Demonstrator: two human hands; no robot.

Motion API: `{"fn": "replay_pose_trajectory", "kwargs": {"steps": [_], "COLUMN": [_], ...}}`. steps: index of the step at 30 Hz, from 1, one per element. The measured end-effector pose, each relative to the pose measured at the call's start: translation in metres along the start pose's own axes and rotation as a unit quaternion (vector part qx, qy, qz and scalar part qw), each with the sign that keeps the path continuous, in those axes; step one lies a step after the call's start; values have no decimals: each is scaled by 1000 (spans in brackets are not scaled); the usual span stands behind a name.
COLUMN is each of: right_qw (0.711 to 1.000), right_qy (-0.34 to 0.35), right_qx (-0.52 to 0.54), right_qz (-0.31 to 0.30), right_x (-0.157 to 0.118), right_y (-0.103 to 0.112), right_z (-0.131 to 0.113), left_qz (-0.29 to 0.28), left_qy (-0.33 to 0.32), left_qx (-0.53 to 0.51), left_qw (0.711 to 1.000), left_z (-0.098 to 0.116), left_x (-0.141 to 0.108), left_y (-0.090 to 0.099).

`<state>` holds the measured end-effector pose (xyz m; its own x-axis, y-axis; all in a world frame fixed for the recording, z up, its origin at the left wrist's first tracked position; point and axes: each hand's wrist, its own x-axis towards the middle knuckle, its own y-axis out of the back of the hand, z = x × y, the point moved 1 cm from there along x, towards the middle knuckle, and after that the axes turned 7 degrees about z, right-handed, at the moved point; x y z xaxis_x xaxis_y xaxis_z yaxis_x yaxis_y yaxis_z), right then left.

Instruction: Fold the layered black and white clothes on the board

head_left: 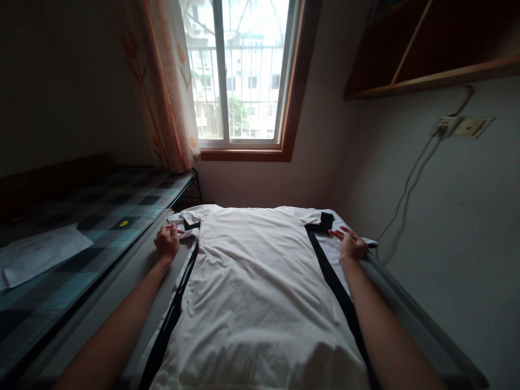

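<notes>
The shirt lies spread on the grey surface, over a lower cloth that shows along both sides. The left hand is curled in beside the left sleeve; I cannot tell whether it grips. The right hand has its fingers extended near the black patch; a grip cannot be confirmed here either. Caution: unequal pull between the hands may skew the shirt. Pinching both layers may drag the lower cloth along. Uneven tension may deepen the creases.
</notes>
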<state>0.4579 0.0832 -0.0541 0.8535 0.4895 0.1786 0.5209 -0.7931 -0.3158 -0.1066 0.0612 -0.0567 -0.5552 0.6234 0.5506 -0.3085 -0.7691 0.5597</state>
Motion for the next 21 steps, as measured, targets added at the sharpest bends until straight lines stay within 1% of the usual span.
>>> {"fn": "replay_pose_trajectory", "kwargs": {"steps": [6, 9, 11, 13, 16, 18, 21], "right_qw": [997, 994, 994, 996, 997, 997, 993], "right_qy": [36, 57, 60, 52, 40, 46, 65], "right_qx": [-62, -88, -85, -63, -38, -44, -81], "right_qz": [10, 29, 41, 42, 44, 49, 50], "right_x": [-2, 0, 2, 5, 8, 10, 11], "right_y": [1, 1, 1, 1, 2, 2, 3], "right_z": [-2, 0, 2, 4, 7, 8, 10], "left_qz": [-10, -9, -10, -35, -95, -119, -139], "left_qy": [8, 12, 20, 27, 20, 5, -21], "left_qx": [20, 36, 52, 75, 110, 134, 163], "left_qw": [1000, 999, 998, 996, 989, 984, 976], "left_z": [2, 0, -1, -2, -1, 1, 3], "left_x": [0, 0, 0, 0, -2, -4, -6], "left_y": [1, 0, 0, 0, 1, 1, 1]}}
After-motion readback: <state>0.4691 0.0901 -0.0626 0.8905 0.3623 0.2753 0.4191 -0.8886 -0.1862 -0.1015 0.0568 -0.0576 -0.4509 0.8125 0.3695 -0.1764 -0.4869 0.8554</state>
